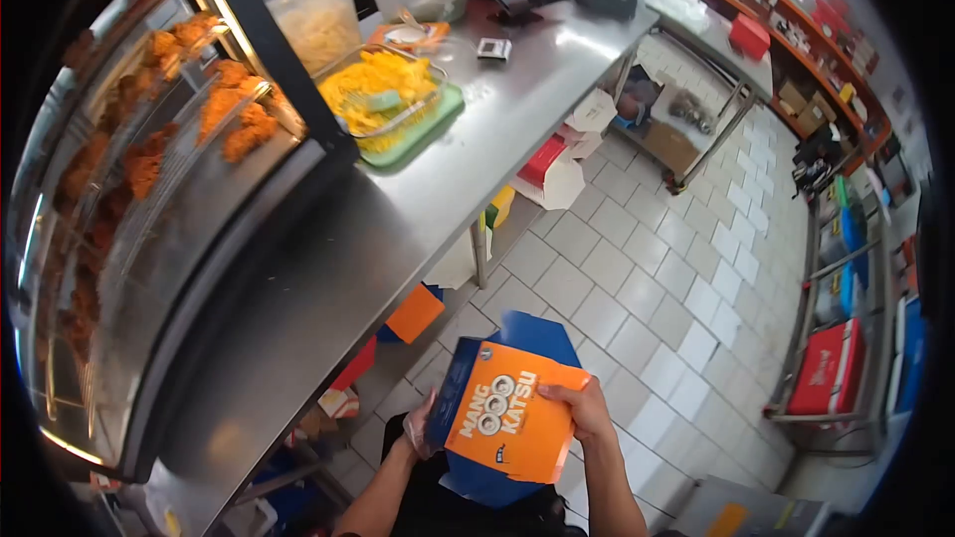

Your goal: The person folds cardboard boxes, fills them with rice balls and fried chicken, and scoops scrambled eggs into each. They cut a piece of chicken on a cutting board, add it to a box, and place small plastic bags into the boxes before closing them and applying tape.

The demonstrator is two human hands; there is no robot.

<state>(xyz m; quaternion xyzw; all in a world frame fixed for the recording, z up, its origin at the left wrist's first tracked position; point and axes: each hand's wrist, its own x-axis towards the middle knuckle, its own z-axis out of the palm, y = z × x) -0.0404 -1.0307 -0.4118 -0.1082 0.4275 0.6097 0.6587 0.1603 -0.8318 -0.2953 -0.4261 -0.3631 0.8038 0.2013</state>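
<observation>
An orange and blue cardboard takeout box (522,408), printed "MANG KATSU" in white, is held low in front of my body above the tiled floor. Its blue flaps stick out at the top and bottom. My right hand (582,406) grips the box's right edge, thumb lying on the orange face and fingers behind it. On the other side my left hand (422,425), in a clear plastic glove, is closed on the blue left side, with its fingers partly hidden.
A steel counter (328,268) runs along the left, bearing a lit glass cabinet (149,189) of fried food and a dish of yellow strips (373,89) on a green board (418,134). Folded boxes (550,179) sit beneath the counter. A rack (816,308) holds a red bag (828,368) at right.
</observation>
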